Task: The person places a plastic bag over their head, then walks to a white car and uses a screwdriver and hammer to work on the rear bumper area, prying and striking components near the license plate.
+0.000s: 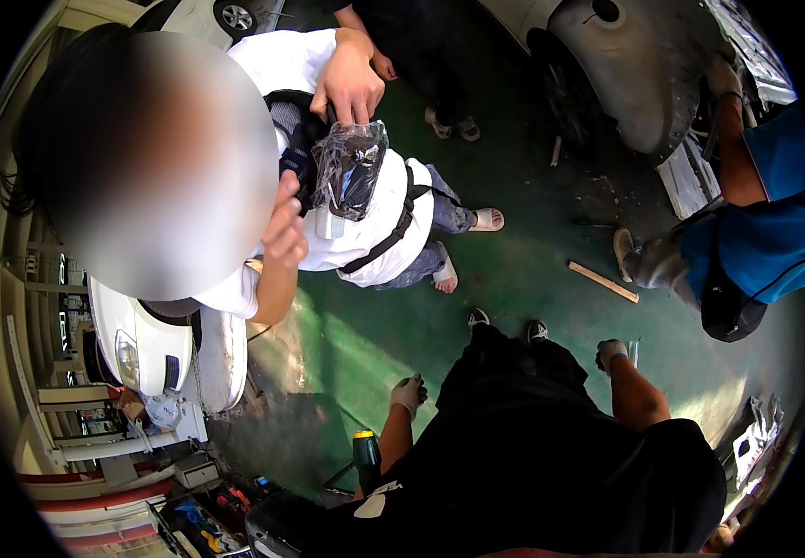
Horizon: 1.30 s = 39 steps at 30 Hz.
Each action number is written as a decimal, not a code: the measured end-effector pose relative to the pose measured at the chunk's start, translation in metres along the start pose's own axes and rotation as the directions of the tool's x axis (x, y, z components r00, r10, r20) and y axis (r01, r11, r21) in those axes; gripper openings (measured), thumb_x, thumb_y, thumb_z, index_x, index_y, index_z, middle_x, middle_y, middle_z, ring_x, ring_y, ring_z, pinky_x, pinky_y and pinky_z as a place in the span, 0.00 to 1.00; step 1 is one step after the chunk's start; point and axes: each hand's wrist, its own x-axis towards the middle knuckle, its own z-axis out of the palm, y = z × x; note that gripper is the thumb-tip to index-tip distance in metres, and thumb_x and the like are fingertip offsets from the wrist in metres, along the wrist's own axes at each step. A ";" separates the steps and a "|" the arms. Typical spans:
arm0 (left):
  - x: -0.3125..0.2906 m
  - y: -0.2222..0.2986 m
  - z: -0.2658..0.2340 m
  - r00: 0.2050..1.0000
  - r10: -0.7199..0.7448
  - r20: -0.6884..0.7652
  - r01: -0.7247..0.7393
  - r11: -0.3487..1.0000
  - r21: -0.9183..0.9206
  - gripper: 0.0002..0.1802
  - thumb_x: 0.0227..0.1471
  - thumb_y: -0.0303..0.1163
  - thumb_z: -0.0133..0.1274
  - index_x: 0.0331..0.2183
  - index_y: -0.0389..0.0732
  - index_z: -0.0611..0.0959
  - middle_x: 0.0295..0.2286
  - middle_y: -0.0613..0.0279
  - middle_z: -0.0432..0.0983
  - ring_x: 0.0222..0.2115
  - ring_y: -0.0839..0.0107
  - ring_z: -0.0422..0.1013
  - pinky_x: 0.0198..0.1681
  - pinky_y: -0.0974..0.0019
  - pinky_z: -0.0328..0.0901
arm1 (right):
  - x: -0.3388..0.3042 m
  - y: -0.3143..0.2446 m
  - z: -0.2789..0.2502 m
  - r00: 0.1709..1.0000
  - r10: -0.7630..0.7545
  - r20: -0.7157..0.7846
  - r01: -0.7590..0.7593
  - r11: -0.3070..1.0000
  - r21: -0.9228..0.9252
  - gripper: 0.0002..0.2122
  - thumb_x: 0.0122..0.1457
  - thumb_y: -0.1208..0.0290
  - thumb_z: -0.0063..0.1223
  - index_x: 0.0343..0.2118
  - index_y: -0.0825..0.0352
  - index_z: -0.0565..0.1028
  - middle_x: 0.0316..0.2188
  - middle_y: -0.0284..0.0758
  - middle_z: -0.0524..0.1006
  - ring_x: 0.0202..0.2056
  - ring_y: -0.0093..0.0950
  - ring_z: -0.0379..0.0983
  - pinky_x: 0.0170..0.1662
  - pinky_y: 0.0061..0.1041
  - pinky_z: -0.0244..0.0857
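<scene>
My left hand (pixel 409 394), in a pale glove with dark fingertips, hangs low beside my dark clothes with its fingers curled in. What it holds, if anything, is hidden. My right hand (pixel 611 354), also gloved, hangs at my other side, closed like a fist. Its inside does not show. Right beside it appears a small shiny strip (pixel 634 352); I cannot tell whether the hand touches it. A dark green bottle-like object with a yellow top (pixel 365 456) stands near my left forearm.
A person in white (pixel 379 209) stands close ahead, holding a plastic-wrapped device (pixel 351 172). Someone in blue (pixel 756 242) works at a grey car body (pixel 626 65). A wooden strip (pixel 603 282) lies on the green floor. A white car front (pixel 142 344) and tools (pixel 203 525) are left.
</scene>
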 end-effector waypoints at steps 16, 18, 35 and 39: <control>0.005 -0.012 -0.003 0.998 -0.016 0.062 0.012 0.998 0.066 0.16 0.66 0.41 0.56 0.38 0.35 0.79 0.22 0.61 0.73 0.20 0.70 0.68 0.24 0.64 0.63 | -0.072 -0.104 0.013 0.998 0.066 0.005 -0.061 0.890 0.451 0.10 0.65 0.73 0.45 0.26 0.64 0.74 0.20 0.35 0.74 0.19 0.30 0.71 0.23 0.35 0.66; 0.001 -0.005 0.009 0.998 0.010 0.060 -0.015 0.996 0.086 0.16 0.66 0.41 0.56 0.39 0.35 0.79 0.22 0.61 0.73 0.20 0.70 0.68 0.24 0.64 0.63 | -0.066 -0.088 0.004 0.997 0.073 0.004 -0.069 0.915 0.397 0.10 0.65 0.73 0.45 0.26 0.65 0.74 0.20 0.35 0.74 0.19 0.30 0.72 0.23 0.35 0.66; 0.028 -0.044 -0.014 0.995 -0.072 0.072 0.067 0.996 0.066 0.17 0.66 0.42 0.56 0.39 0.36 0.79 0.23 0.61 0.75 0.19 0.71 0.69 0.23 0.66 0.62 | -0.072 -0.084 0.010 0.999 0.034 0.011 -0.036 0.908 0.418 0.10 0.65 0.72 0.44 0.26 0.65 0.73 0.19 0.35 0.73 0.19 0.29 0.70 0.23 0.34 0.64; 0.022 -0.035 -0.017 0.995 -0.033 0.092 0.032 0.999 0.010 0.17 0.66 0.42 0.56 0.40 0.36 0.79 0.23 0.62 0.74 0.18 0.71 0.68 0.23 0.66 0.62 | -0.070 -0.084 0.019 1.000 -0.005 0.024 -0.004 0.938 0.346 0.09 0.65 0.74 0.46 0.25 0.63 0.69 0.19 0.35 0.70 0.18 0.32 0.67 0.21 0.35 0.60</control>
